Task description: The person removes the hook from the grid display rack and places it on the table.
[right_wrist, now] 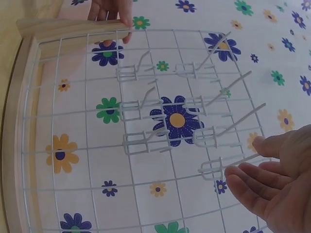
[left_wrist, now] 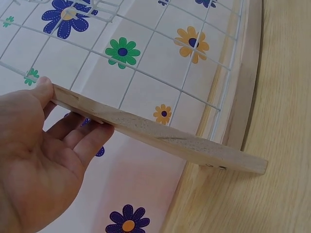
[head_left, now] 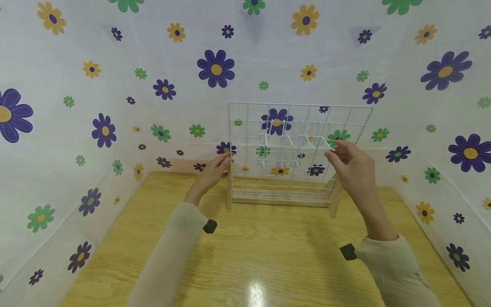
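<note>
With thumb and fingers, our right hand (head_left: 354,167) pinches the prong of a thin white metal hook (right_wrist: 219,168), the rightmost in the upper row on a white rectangular wire grid (head_left: 299,104). Our left fingers grip a pale wooden side post (left_wrist: 160,135). Uneven pushing could unseat the hook; a loosened left grip might let the grid tip.

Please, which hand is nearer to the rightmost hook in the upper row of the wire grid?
The right hand is at the rightmost hook, apparently pinching its prong. The left hand is farther, holding the wooden upright at the wire grid's left side.
</note>
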Motion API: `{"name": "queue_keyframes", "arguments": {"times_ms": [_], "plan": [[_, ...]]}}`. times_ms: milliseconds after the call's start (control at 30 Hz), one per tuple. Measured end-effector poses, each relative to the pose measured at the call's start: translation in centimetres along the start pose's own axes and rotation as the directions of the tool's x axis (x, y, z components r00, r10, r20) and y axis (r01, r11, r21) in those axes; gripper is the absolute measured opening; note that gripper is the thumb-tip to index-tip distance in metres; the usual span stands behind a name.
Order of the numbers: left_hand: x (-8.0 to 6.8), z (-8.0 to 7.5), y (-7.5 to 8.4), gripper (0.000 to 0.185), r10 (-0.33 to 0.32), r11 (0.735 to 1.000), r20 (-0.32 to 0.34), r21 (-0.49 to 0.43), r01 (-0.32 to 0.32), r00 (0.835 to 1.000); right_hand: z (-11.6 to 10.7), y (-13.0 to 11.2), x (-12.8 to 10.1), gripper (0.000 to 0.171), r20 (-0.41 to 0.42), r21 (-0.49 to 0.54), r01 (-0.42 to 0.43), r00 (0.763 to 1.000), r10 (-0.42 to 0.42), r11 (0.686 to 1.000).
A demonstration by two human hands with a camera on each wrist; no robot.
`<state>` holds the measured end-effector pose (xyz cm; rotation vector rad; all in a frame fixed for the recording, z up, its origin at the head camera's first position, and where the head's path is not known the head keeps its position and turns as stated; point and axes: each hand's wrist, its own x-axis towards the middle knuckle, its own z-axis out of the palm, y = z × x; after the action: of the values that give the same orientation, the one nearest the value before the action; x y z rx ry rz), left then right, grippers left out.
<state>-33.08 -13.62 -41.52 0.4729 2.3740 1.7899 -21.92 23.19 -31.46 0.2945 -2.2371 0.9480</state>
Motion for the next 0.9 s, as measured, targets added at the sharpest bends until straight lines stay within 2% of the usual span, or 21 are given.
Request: {"name": "queue_keyframes", "arguments": {"times_ms": [267, 400, 900], "plan": [[0.1, 0.1, -0.3, 0.054, -0.008, 1.000, -0.002, -0.029, 0.008, 1.000, 1.7, 0.5, 0.3, 0.027, -0.108, 0.016, 0.035, 0.994, -0.033, 0.999], [0.1, 0.0, -0.2, 0.054, -0.009, 0.999, -0.003, -0.043, 0.009, 1.000, 2.3, 0.6, 0.3, 0.025, -0.142, 0.048, 0.028, 0.990, -0.021, 0.998], [0.0, 0.1, 0.1, 0.054, -0.036, 0.999, -0.006, -0.035, 0.036, 0.999, 1.8, 0.0, 1.2, 0.017, -0.263, 0.126, 0.094, 0.963, -0.058, 0.988]]}}
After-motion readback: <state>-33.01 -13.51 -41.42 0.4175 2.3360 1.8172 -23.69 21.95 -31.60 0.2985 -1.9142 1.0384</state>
